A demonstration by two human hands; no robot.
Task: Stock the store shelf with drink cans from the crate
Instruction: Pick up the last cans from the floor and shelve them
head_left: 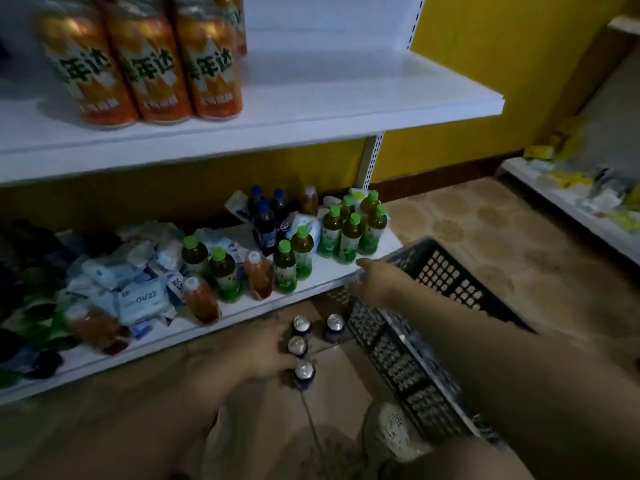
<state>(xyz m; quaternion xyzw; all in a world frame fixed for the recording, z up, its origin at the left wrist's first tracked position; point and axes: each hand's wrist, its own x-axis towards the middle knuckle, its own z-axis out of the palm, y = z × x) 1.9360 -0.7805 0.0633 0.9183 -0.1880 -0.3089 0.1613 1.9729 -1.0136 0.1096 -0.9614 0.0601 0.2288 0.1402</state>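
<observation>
Four dark drink cans (300, 344) with silver tops stand upright in a cluster on the floor tiles at 6 o'clock, just below the lower shelf (242, 308) edge. Left hand (272, 351) is against the cluster's left side, fingers touching two cans; blur, can't tell if curled round one. Right hand (374, 282) at 4 o'clock sits on the far rim of the black plastic crate (446, 271), which is tilted; grip unclear. Tall orange cans (152, 64) on the upper shelf (311, 109) at 11 o'clock. Green-capped bottles (349, 233) on the lower shelf.
</observation>
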